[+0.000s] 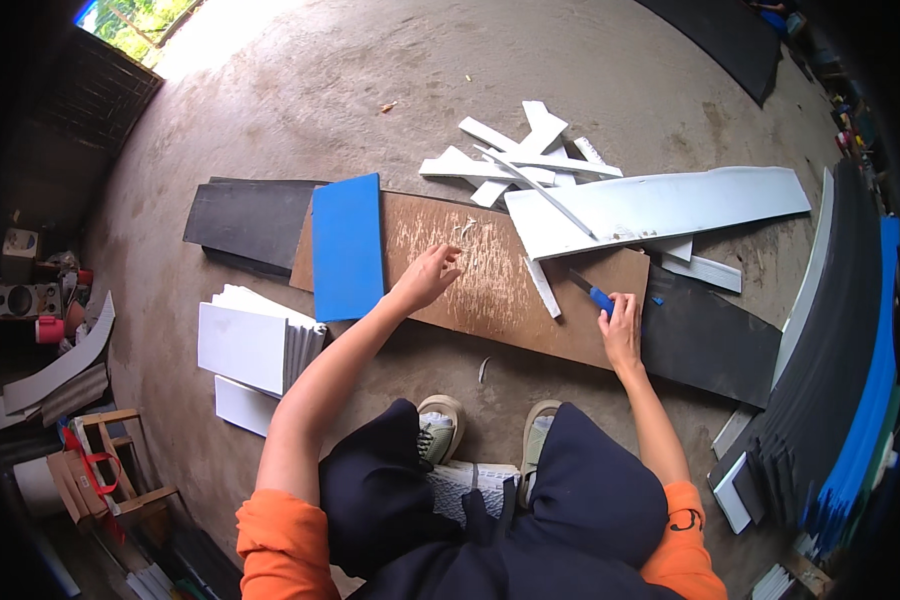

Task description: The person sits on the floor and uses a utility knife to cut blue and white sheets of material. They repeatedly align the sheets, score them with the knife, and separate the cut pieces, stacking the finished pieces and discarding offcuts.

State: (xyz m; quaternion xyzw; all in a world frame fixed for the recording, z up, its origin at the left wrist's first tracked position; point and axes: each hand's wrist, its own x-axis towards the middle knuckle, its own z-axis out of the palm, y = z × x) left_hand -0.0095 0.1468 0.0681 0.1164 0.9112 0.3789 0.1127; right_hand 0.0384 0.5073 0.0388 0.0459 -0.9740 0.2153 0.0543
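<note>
My right hand [622,325] is wrapped round the blue handle of a knife [600,298], its dark blade pointing away to the upper left. The knife is over the right part of a scratched brown board [420,225]. Above the board's middle is my left hand [430,278], fingers loosely bent and slightly apart, with nothing visible in them. A blue rectangular sheet [347,250] lies across the board to the left of that hand. Between my hands lies a narrow white strip [543,290]. One large white sheet [670,205] rests partly on the board's far right edge.
Beyond the board, white offcut strips [520,165] lie in a loose heap. Dark sheets [250,215] extend under the board. A stack of white-faced pieces [242,345] stands at the left. Long black sheets [810,330] line the right, and a wooden stool [105,465] is at lower left.
</note>
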